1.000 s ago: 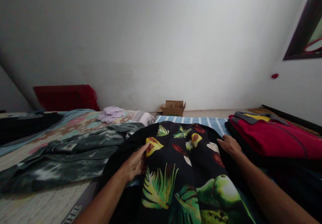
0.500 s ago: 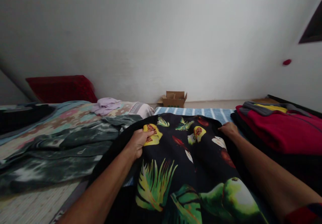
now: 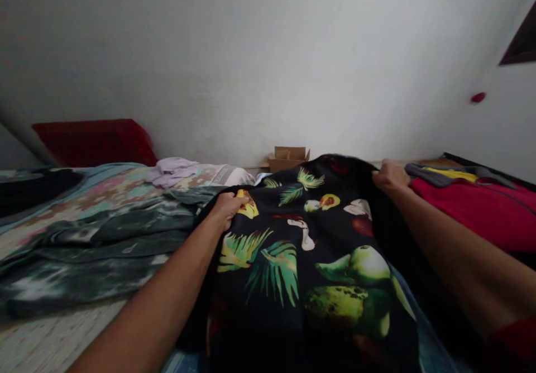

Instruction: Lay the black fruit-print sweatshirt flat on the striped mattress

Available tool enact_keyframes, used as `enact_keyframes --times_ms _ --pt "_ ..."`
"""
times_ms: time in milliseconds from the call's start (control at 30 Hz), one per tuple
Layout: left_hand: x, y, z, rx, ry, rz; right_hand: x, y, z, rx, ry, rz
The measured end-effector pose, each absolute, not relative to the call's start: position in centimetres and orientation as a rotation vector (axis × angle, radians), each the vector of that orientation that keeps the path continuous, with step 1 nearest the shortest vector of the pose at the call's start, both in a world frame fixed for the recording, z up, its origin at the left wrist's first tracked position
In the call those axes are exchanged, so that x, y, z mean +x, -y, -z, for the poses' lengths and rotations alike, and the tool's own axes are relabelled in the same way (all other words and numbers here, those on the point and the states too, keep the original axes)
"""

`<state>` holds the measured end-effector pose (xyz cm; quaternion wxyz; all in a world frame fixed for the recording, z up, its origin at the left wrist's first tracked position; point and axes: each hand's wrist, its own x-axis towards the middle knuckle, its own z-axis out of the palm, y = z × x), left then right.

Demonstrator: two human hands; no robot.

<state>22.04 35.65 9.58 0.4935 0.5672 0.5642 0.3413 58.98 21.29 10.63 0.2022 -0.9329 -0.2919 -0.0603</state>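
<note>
A black garment (image 3: 285, 272) printed with palm leaves and fruit spreads out in front of me, over a blue striped cloth. My left hand (image 3: 229, 208) is closed on its left edge beside a yellow papaya print. At the upper right edge my right hand (image 3: 390, 174) grips the fabric and holds it raised. The cloth droops a little between the two hands. What kind of garment it is, I cannot tell. To the left of my left hand lies a grey-green tie-dye garment (image 3: 125, 239).
A red folded garment (image 3: 469, 205) with grey and yellow trim lies on a pile at right. A cardboard box (image 3: 288, 159) stands by the wall. On the left are a lilac cloth (image 3: 173, 171), a black garment (image 3: 37, 191) and a dark red block-shaped object (image 3: 94, 143).
My right hand has risen and shifted slightly right, lifting the garment's far right edge. My left hand has moved a little up and left. Both keep hold of the fabric.
</note>
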Motion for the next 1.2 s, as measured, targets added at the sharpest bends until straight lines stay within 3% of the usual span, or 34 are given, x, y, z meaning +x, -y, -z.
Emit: enact_keyframes --times_ms 300,667,900,1200 --pt "17.1 -25.1 -9.8 1.373 -1.209 -0.825 52.1 -14.1 -3.9 -2.448 1.033 -0.102" --pt "12.4 -16.3 -4.2 1.787 -1.358 -0.799 42.4 -0.1 -0.3 -1.585 0.781 -0.825" --pt "13.7 -15.3 -4.5 2.058 -1.638 -0.554 36.2 3.0 -0.8 -1.409 0.99 -0.664" --pt "15.3 -15.6 -7.1 1.812 -1.443 -0.685 35.8 -0.2 -0.7 -1.911 0.869 -0.304"
